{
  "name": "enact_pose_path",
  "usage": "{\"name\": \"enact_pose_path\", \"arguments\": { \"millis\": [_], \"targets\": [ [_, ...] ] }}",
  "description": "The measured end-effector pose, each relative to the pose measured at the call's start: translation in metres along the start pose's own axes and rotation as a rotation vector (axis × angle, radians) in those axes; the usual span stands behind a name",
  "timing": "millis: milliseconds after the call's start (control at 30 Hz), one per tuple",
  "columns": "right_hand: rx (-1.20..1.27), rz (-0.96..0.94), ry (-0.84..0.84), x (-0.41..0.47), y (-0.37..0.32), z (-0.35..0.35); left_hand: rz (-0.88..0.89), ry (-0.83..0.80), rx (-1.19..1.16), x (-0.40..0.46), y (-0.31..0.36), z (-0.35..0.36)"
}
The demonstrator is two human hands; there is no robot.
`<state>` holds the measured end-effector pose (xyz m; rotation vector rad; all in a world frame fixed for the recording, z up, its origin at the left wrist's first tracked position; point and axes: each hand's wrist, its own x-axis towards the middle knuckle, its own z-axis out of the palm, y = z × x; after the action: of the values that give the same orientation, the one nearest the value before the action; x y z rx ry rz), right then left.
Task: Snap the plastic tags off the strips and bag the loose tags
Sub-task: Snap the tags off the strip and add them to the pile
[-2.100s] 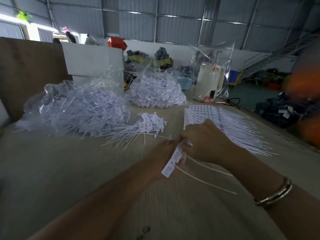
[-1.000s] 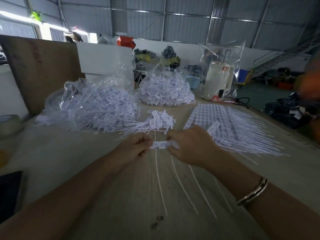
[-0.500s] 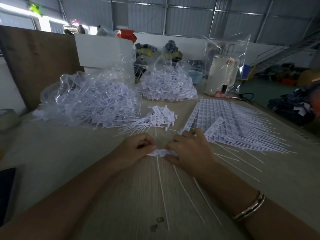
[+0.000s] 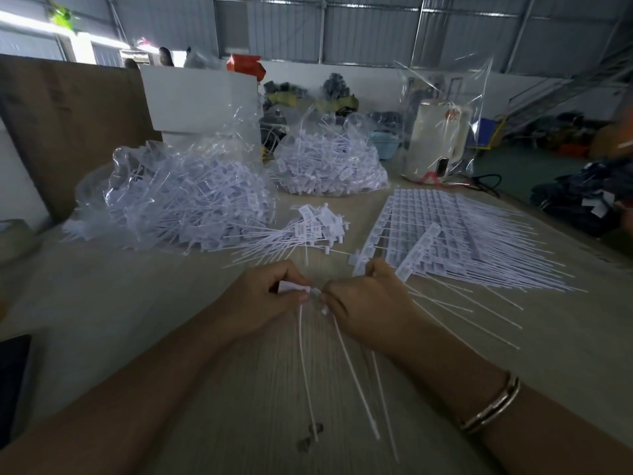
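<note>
Where the two hands meet over the near middle of the table, the left hand pinches one white tag by its flat head, fingers curled round it. Right hand: fingers curled, pinching a short strip of tags just beside the left hand's tag; whether the two pieces are joined or already apart cannot be told. Long thin tails hang from both grips toward the near edge. A metal bangle sits on the right wrist.

Stock of uncut strips: a flat, overlapping stack right of the hands, tails fanning toward the right edge of the table.
Loose tags: a small heap just beyond the hands, heads to the right, tails to the left.
Clear bags of tags: a large bag far left, lying open toward the heap; a smaller bag far centre.
Open room: bare wood near left of the hands and near right, between the forearm and the table's right edge; a dark flat object lies at the near left edge.
White box and a brown board close the far left.
Pale jug inside a clear bag stands far right.
Writing: print on the tag heads is too small to read; a red mark on the jug is illegible.
</note>
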<state>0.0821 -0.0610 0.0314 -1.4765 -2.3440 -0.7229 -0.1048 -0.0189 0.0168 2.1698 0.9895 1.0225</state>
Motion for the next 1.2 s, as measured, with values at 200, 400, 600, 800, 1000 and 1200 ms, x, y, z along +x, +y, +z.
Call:
{"name": "enact_pose_path", "arguments": {
  "millis": [200, 400, 600, 800, 1000, 1200],
  "targets": [
    [0.161, 0.031, 0.063, 0.002, -0.008, -0.004, -0.063, 0.015, -0.247, -0.003, -0.001, -0.003],
    [0.292, 0.092, 0.079, -0.007, 0.007, -0.016, -0.167, 0.146, -0.249, 0.001, -0.006, -0.007],
    [0.148, 0.04, 0.073, 0.001, -0.007, -0.007, -0.074, 0.279, 0.271, 0.004, -0.005, 0.003],
    [0.236, 0.083, 0.122, 0.001, -0.01, -0.011, 0.066, -0.01, 0.271, -0.004, 0.014, 0.006],
    [0.282, 0.018, -0.036, -0.003, 0.018, -0.017, 0.127, 0.032, 0.183, -0.001, 0.007, 0.004],
    [0.393, 0.085, -0.03, -0.002, 0.022, -0.016, 0.276, 0.131, 0.318, 0.0, 0.012, 0.001]
  ]
}}
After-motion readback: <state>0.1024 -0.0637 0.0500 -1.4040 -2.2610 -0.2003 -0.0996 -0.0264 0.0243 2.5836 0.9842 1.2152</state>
